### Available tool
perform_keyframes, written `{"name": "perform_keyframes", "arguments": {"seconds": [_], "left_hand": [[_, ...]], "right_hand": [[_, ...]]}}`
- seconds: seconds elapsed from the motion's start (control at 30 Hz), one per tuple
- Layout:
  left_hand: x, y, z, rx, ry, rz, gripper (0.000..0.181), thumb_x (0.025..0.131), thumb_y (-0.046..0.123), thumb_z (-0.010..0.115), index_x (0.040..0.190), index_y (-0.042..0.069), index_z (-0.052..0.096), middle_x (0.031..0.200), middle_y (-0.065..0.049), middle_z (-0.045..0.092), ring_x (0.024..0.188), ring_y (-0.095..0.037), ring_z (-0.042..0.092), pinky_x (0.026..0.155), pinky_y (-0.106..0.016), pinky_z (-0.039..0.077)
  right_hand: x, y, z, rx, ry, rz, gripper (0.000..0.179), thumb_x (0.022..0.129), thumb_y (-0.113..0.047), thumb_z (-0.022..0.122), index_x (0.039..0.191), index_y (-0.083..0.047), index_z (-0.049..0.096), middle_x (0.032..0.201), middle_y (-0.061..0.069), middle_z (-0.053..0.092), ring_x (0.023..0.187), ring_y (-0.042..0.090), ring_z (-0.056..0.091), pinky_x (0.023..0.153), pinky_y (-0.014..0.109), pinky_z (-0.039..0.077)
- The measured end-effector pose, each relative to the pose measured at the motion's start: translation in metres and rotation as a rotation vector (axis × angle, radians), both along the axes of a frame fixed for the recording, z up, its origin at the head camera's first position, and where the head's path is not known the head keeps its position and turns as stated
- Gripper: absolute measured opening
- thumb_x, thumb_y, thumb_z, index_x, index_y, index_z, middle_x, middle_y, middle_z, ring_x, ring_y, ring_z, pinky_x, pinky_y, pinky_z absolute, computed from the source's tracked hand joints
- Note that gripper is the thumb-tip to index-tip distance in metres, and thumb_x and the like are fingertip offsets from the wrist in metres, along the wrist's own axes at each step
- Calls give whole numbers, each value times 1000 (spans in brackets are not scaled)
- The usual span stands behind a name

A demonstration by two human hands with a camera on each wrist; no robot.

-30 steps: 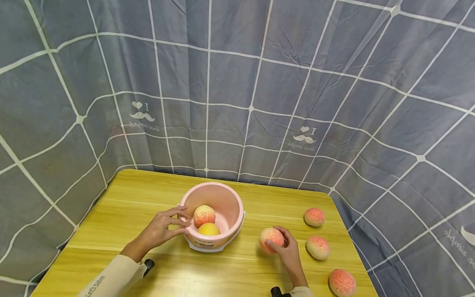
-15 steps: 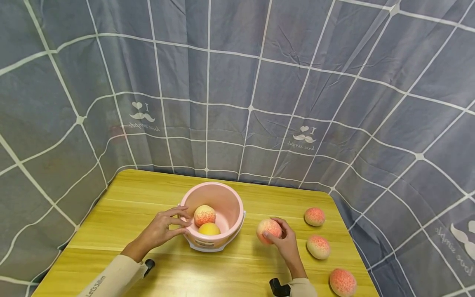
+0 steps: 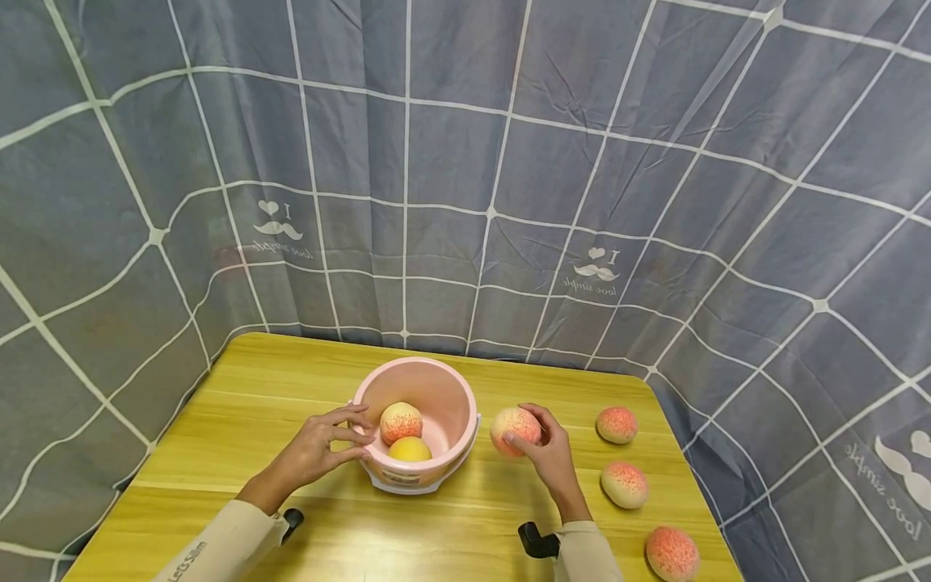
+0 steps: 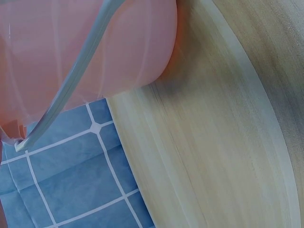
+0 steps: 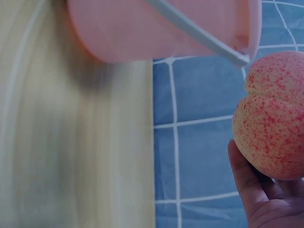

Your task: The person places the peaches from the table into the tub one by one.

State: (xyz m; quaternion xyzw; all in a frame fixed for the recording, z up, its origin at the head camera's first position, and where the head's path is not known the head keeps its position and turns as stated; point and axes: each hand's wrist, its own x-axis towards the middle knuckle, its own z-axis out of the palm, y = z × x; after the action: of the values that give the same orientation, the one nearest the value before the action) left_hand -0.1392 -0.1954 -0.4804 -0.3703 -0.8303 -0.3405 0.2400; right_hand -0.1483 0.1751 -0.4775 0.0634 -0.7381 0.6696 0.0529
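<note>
A pink bucket [image 3: 454, 388] stands on the table, its white handle [image 5: 190, 26] lowered against the side. Inside it lie a speckled peach [image 3: 401, 423] and a yellow round fruit [image 3: 410, 449], only partly seen. My left hand [image 3: 320, 440] holds the bucket's left rim, its fingers over the edge and the thumb lower down. To the right of the bucket, my right hand [image 3: 550, 453] grips another peach [image 3: 515, 431] between thumb and fingers, above the tabletop. That peach [image 5: 273, 116] shows its crease in the right wrist view, apart from the bucket.
Three more peaches lie along the right of the table: a far one [image 3: 617, 425], a middle one [image 3: 624, 485] and a near one [image 3: 672, 554]. Behind the wooden table [image 3: 276, 380] hangs a grey checked curtain [image 3: 451, 162].
My right hand has lifted its peach and carried it left and away from me, closer to the bucket. The left hand and bucket have stayed in place.
</note>
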Motion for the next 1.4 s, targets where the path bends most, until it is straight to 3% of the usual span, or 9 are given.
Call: {"name": "perform_keyframes", "arguments": {"seconds": [0.23, 0.63, 1.13, 1.4], "left_hand": [[-1, -1, 0, 2, 1, -2, 27, 61, 3, 86, 86, 8, 79, 99, -1, 68, 103, -38, 63, 99, -15, 44], [0, 1, 1, -9, -7, 5, 25, 62, 5, 86, 85, 9, 79, 100, -2, 68, 103, -37, 63, 85, -40, 57], [2, 2, 2, -4, -30, 9, 25, 63, 5, 85, 87, 9, 79, 101, -2, 68, 105, -38, 62, 83, -47, 56], [2, 2, 2, -4, -30, 9, 26, 64, 5, 85, 88, 9, 79, 100, -1, 68, 105, -38, 62, 86, -45, 56]], "right_hand": [[-11, -13, 11, -26, 19, 46, 49, 78, 5, 76, 124, 3, 58, 121, 18, 57, 100, 16, 61, 81, 25, 56], [-23, -26, 17, -28, 55, 71, 50, 77, 4, 77, 122, 6, 57, 121, 18, 58, 99, 16, 60, 82, 23, 55], [-38, -46, 27, -47, 28, 108, 51, 78, 8, 76, 125, 6, 57, 123, 21, 57, 100, 15, 59, 85, 22, 53], [-33, -58, 51, 7, 30, 119, 48, 78, 7, 75, 122, 9, 57, 119, 21, 59, 97, 13, 58, 83, 20, 51]]}}
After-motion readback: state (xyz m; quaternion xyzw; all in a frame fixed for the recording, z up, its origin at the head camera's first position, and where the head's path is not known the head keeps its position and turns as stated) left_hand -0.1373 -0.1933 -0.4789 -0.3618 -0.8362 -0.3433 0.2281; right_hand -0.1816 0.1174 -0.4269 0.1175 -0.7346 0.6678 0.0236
